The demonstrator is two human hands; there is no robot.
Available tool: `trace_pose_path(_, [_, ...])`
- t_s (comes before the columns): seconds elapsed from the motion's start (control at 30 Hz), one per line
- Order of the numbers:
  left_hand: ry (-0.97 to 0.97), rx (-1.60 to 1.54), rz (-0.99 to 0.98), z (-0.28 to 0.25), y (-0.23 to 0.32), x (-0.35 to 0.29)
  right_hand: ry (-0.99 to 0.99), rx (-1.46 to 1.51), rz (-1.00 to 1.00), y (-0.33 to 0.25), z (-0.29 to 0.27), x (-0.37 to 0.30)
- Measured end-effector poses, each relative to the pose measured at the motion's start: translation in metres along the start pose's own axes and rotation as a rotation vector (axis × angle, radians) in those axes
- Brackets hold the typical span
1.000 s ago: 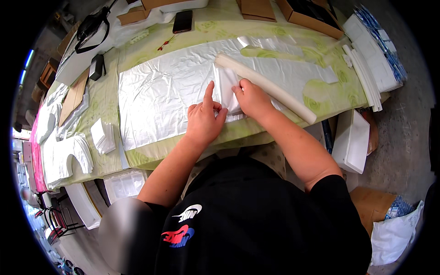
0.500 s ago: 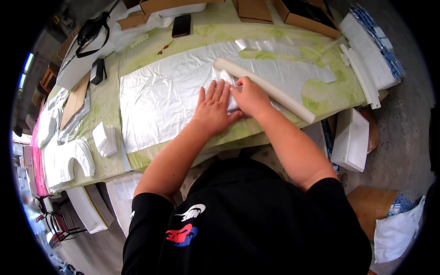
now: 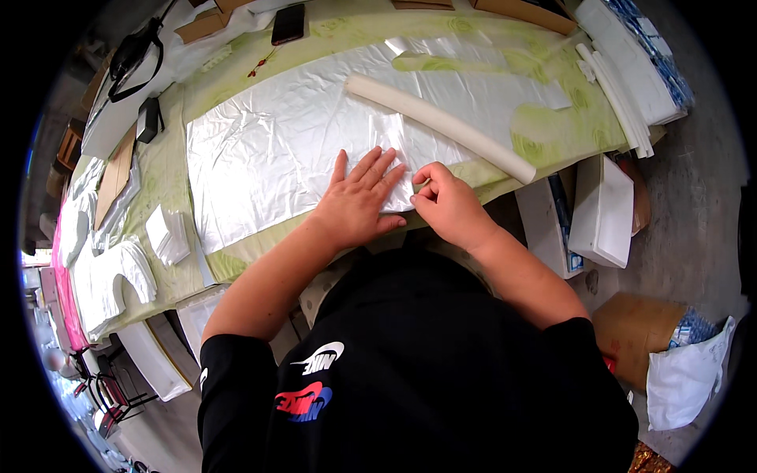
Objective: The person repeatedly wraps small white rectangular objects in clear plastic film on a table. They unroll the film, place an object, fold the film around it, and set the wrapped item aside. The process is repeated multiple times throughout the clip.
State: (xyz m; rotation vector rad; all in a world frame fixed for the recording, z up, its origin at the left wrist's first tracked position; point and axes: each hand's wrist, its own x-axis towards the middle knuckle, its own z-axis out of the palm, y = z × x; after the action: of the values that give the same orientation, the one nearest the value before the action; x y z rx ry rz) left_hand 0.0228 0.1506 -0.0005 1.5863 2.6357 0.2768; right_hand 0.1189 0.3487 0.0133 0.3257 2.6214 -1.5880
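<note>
Head view: a cream tube (image 3: 438, 126) is laid slantwise over a sheet of silvery film (image 3: 252, 158), one end pointing away from the body, the other toward the near table edge. It is perhaps set there as a weight, so that the thin film is kept from lifting.

On the near side of the tube, a smaller folded piece of whitish film (image 3: 386, 128) is spread over the sheet. The left hand (image 3: 356, 201) is laid palm down on it, fingers splayed wide; by the look of it, the folds are being kept flat by this broad contact.

The right hand (image 3: 449, 206) is held just beside the folded piece's right edge, between left hand and tube. Its fingers are curled, thumb and forefinger narrowly parted; whether film is pinched cannot be told.

Far left of the tube, a small white stack (image 3: 167, 235) is placed, apparently so as to be clear of the sheet. Beyond the tube, a dark phone (image 3: 288, 24) is left well apart from both hands. Right of the tube, slim white rolls (image 3: 615, 98) are kept side by side, probably for tidiness.
</note>
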Motion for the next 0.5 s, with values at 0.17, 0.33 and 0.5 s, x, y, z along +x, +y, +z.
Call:
trace_pose_path(0.17, [0.032,0.001,-0.085,-0.001,0.009,-0.005,0.061,-0.083,-0.148,-0.001,0.003,-0.004])
trace_pose_path(0.33, [0.052,-0.007,-0.125,0.001,0.009,-0.007,-0.027,-0.202,-0.120,-0.008,0.002,-0.003])
trace_pose_path(0.5, [0.029,-0.002,-0.134,0.001,0.009,-0.006,0.094,-0.427,-0.603,0.000,-0.002,-0.004])
